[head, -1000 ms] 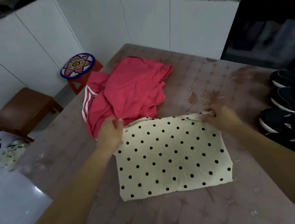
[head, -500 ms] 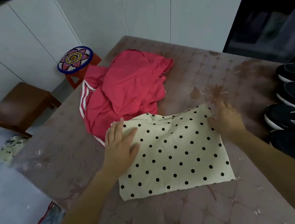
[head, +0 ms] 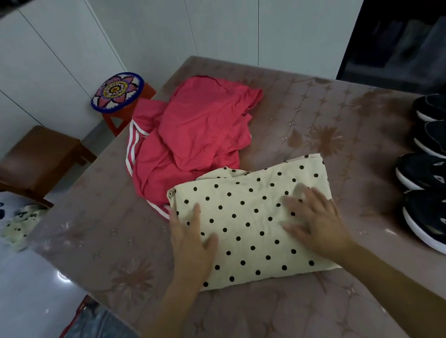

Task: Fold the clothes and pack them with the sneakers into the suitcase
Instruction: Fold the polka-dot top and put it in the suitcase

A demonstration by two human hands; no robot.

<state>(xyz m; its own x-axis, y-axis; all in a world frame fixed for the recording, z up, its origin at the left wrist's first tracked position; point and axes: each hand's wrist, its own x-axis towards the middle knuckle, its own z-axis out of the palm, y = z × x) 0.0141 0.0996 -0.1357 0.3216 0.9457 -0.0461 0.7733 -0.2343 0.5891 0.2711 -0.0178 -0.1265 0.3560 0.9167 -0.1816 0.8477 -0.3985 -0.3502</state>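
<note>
- Table covered in a glossy pinkish-brown cloth patterned with flowers and stars.
- Crumpled heap of coral-pink garments with white side stripes, lying by the tabletop's left edge, towards the far side.
- Folded cream cloth with black polka dots, mid-tabletop towards the near edge, its far left corner overlapping the pink heap.
- Four black sneakers with white stripes and soles, side by side along the right edge.

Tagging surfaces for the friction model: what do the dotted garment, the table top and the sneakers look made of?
Dotted garment: soft matte cloth, probably cotton knit; fine creases show.
Table top: glossy, likely clear plastic over patterned cloth; light glints off it.
Sneakers: black textile-looking uppers, white rubbery soles; too dark to be sure.
</note>
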